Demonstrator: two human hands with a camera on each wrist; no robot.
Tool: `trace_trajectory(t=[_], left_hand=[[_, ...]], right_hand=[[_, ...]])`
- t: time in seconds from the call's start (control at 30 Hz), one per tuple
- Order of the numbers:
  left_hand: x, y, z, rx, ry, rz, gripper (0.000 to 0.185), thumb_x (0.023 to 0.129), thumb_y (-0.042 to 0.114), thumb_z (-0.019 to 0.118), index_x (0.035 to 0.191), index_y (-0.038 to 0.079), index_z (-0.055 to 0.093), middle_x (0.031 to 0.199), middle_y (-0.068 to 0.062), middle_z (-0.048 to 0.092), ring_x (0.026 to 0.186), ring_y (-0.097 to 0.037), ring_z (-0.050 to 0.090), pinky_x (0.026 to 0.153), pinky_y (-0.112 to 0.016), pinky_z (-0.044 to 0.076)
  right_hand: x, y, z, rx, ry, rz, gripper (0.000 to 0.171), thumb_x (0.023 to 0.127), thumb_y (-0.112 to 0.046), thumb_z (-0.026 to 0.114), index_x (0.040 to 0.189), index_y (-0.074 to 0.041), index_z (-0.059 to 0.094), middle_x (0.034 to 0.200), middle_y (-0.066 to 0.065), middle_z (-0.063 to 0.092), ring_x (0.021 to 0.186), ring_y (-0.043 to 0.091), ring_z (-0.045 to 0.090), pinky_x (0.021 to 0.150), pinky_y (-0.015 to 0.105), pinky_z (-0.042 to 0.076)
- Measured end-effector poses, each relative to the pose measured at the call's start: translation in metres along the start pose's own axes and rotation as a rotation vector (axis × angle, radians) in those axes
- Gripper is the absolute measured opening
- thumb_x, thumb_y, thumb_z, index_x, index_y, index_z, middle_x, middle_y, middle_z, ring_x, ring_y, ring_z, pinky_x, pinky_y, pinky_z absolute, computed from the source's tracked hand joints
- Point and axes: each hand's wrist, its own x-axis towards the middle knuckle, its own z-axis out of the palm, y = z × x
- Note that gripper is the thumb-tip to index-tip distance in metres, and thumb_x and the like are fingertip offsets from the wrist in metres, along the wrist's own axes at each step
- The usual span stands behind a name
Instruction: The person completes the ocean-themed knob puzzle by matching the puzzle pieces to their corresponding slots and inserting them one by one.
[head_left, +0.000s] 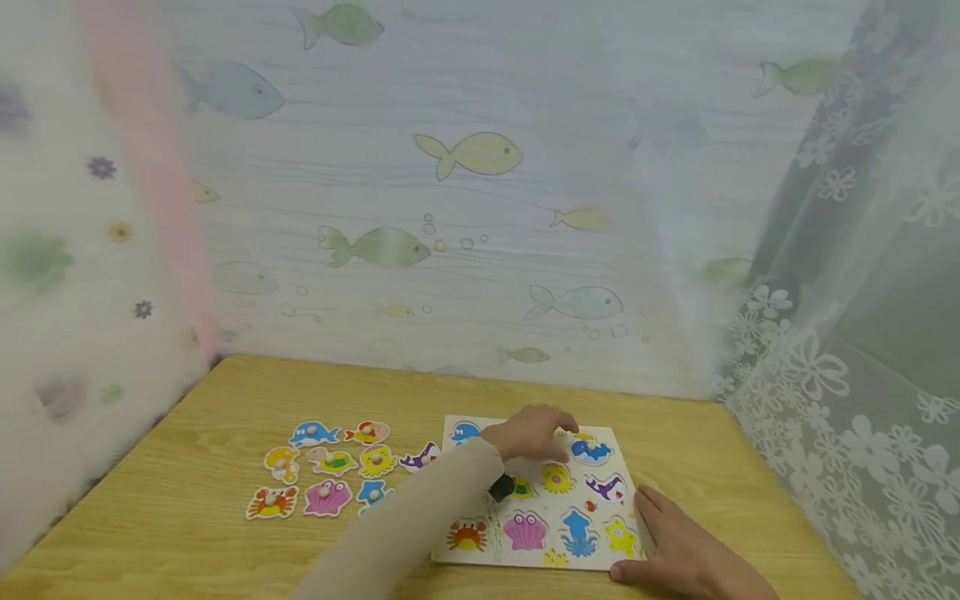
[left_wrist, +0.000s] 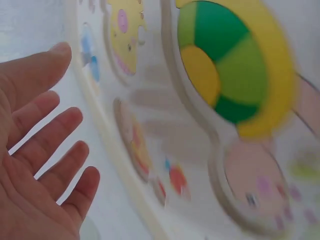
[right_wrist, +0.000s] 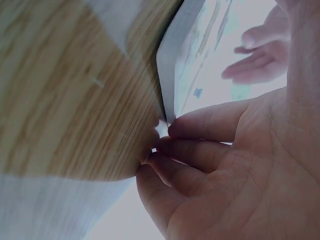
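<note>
White puzzle board [head_left: 607,433] under both hands

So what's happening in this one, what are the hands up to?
A person is working at a sea-animal peg puzzle board on a wooden table. The left hand hovers over the top of the board with its fingers spread and holds nothing. The right hand rests at the board's right edge, fingers against it. Loose puzzle pieces lie on the table to the left of the board, whose printed recesses look mostly empty.
</note>
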Motion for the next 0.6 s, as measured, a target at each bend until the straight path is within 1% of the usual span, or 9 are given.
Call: trace_trajectory(t=[0.17,0.37,0.53,0.6], left_hand=[[-0.024,-0.008,-0.015,0.019,-0.008,0.049,0.044,0.083,0.031,0.075,0.125,0.023,0.062,0.126,0.01,0.058,0.119,-0.012,0.052,0.095,-0.03,0.043],[-0.054,-0.016,-0.032,0.04,0.016,0.057,0.045,0.082,0.033,0.075,0.124,0.021,0.063,0.128,0.007,0.058,0.119,-0.014,0.052,0.097,-0.032,0.042],[-0.078,-0.031,-0.04,0.08,0.032,0.104,0.044,0.085,0.033,0.073,0.126,0.02,0.062,0.129,0.005,0.057,0.122,-0.016,0.05,0.099,-0.034,0.041],[-0.087,-0.039,-0.044,0.085,0.044,0.116,0.043,0.086,0.032,0.071,0.126,0.019,0.062,0.13,0.005,0.056,0.123,-0.016,0.049,0.099,-0.034,0.041]], right_hand=[[0.001,0.0,0.001,0.009,-0.028,0.007,0.119,0.068,-0.069,0.069,0.145,0.01,0.025,0.149,0.028,0.025,0.134,0.047,0.028,0.1,0.062,0.029],[0.004,0.002,0.0,-0.011,-0.049,0.03,0.117,0.069,-0.069,0.068,0.145,0.01,0.026,0.148,0.03,0.025,0.132,0.049,0.029,0.099,0.064,0.029],[0.006,0.003,-0.002,-0.004,-0.077,-0.002,0.109,0.077,-0.063,0.065,0.144,0.013,0.024,0.147,0.034,0.023,0.132,0.051,0.027,0.098,0.065,0.03],[0.006,0.003,-0.002,0.003,-0.082,-0.009,0.108,0.078,-0.061,0.065,0.144,0.013,0.023,0.147,0.034,0.023,0.132,0.052,0.026,0.098,0.065,0.03]])
